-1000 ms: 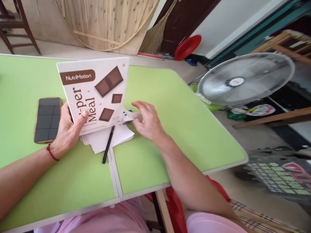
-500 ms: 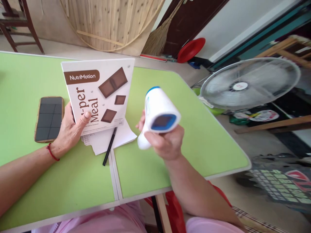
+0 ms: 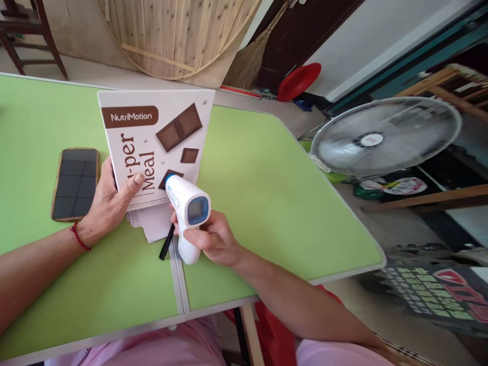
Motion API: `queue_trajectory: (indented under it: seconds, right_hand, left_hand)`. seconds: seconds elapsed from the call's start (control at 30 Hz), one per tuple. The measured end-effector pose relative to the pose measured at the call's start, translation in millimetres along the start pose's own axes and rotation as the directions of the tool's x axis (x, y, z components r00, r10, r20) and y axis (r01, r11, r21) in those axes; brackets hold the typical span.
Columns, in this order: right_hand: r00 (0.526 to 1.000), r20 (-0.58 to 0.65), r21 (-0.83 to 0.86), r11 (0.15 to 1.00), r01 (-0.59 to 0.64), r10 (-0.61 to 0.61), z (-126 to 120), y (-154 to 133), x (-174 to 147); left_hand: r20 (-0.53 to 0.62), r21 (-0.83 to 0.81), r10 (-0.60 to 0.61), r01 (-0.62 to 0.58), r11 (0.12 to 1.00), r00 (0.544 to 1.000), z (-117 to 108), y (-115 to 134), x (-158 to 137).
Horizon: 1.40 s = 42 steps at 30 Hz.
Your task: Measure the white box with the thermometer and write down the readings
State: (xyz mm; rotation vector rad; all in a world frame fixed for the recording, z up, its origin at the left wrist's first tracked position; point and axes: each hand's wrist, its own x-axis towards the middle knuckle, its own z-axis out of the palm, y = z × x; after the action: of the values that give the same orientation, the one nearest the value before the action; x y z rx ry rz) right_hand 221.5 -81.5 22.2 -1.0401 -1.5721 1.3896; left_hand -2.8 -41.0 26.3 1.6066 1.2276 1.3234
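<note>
Closest to me, pink clothing point(image 3: 152, 351) shows below the near edge of the green table point(image 3: 297, 203). Past that edge, a black pen point(image 3: 166, 243) lies by the table's metal seam, its upper end hidden by my right hand point(image 3: 215, 239). I have that hand wrapped around the grip of a white thermometer gun point(image 3: 180, 192) with blue trim; its small screen faces me, though I can't make out a reading. The gun's blue-tipped front overlaps the lower right of a white package point(image 3: 168, 124) marked NutriMotion; whether they touch, I cannot tell.

My left hand point(image 3: 110, 201), a red cord point(image 3: 78, 236) at its wrist, grips the package by its left edge, thumb across the front. The package is propped tilted over the table, printed face toward me, above some white papers point(image 3: 154, 222). Just left of that hand, a dark-screened phone point(image 3: 75, 184) lies flat.

Beyond the table I see a round fan point(image 3: 371, 140) to the right, then a red basin point(image 3: 299, 81), a straw broom point(image 3: 247, 61) and a large round wooden panel point(image 3: 168, 35).
</note>
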Motion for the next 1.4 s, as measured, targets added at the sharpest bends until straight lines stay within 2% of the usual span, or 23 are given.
queue_trajectory:
  seconds: [0.2,0.53,0.93,1.4]
  right_hand:
    - [0.997,0.026,0.057,0.996,-0.070,0.069,0.2,1.9,-4.0]
    - [1.000,0.001,-0.018,1.000,-0.013,0.013,-3.0,4.8,-2.5]
    - [0.998,-0.050,-0.038,0.999,-0.029,0.027,-1.8,3.2,-2.7]
    - [1.000,-0.010,-0.061,0.998,-0.018,0.017,-2.6,2.6,-1.3]
  left_hand:
    - [-0.009,0.032,0.021,-0.020,0.999,1.000,1.0,-2.9,0.5]
    - [-0.012,0.030,0.028,-0.027,0.999,1.000,2.0,-1.8,1.0]
    - [0.002,0.039,0.019,-0.019,0.999,1.000,0.9,-3.3,0.9]
    - [0.007,0.019,0.034,-0.034,0.999,0.999,0.7,-3.4,1.0]
